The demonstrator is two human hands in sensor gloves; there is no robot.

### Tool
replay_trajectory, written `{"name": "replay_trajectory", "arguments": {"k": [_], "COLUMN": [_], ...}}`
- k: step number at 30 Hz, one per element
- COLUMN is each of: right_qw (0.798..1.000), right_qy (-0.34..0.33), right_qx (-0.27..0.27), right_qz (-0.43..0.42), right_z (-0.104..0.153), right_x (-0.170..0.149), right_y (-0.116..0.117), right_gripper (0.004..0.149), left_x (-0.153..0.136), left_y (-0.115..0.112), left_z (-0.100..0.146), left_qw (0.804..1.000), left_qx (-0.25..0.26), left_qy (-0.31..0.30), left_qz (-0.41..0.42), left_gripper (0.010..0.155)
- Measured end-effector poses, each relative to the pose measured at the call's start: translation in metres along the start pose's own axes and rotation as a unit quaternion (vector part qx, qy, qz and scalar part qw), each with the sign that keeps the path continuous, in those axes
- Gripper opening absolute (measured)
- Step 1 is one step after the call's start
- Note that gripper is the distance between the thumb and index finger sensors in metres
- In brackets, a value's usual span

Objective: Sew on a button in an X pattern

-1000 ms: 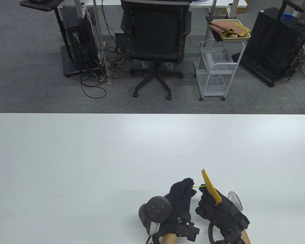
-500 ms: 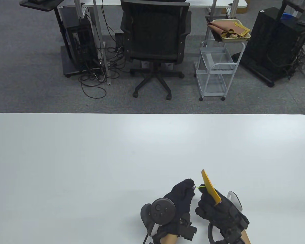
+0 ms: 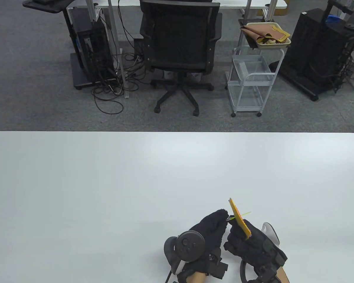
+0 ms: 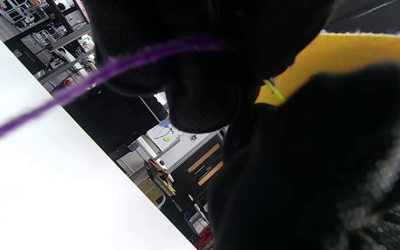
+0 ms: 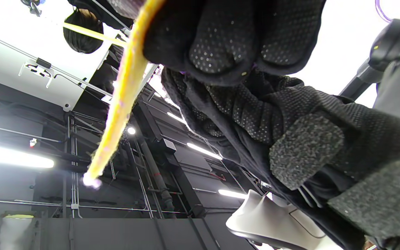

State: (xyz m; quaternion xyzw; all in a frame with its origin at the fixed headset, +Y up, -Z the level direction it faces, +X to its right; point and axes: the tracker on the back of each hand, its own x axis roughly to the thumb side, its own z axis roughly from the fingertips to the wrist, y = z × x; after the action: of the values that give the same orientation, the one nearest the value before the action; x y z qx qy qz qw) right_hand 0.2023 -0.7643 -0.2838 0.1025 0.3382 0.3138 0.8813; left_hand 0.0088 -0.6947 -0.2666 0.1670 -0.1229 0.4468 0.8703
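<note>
Since half a second ago the left hand closed the gap: fingertips now against the yellow felt, pinching a green needle poking out its far side. Right hand grips the upright felt near the table's front edge. Purple thread trails left. Table wide open beyond.

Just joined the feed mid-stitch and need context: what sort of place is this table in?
Probably an office or lab workspace: a black mesh swivel chair, a white wire trolley and black equipment racks with trailing cables stand on grey carpet.
</note>
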Motion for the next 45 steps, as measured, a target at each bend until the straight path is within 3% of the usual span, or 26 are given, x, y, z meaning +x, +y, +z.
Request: {"name": "replay_trajectory", "arguments": {"k": [14,23,30,39,45], "right_qw": [0.992,0.975,0.942,0.896,0.859], "right_qy": [-0.005,-0.023,-0.054,-0.076,-0.086], "right_qx": [-0.065,-0.1,-0.154,-0.224,-0.254], "right_qz": [0.11,0.195,0.293,0.376,0.437], "right_z": [0.001,0.006,0.013,0.019,0.022], "right_x": [0.003,0.012,0.023,0.03,0.033], "right_y": [-0.003,0.0,0.005,0.007,0.01], "right_gripper": [0.045,0.046,0.048,0.048,0.047], "left_x": [-0.001,-0.013,-0.03,-0.039,-0.04], "left_y": [-0.003,-0.008,-0.017,-0.029,-0.032], "left_z": [0.0,-0.002,-0.002,0.0,-0.001], "left_qw": [1.0,0.99,0.948,0.895,0.901], "left_qx": [-0.017,-0.053,-0.12,-0.19,-0.191], "left_qy": [0.019,0.05,0.093,0.108,0.114], "left_qz": [0.009,0.119,0.279,0.389,0.373], "left_gripper": [0.037,0.042,0.055,0.078,0.063]}}
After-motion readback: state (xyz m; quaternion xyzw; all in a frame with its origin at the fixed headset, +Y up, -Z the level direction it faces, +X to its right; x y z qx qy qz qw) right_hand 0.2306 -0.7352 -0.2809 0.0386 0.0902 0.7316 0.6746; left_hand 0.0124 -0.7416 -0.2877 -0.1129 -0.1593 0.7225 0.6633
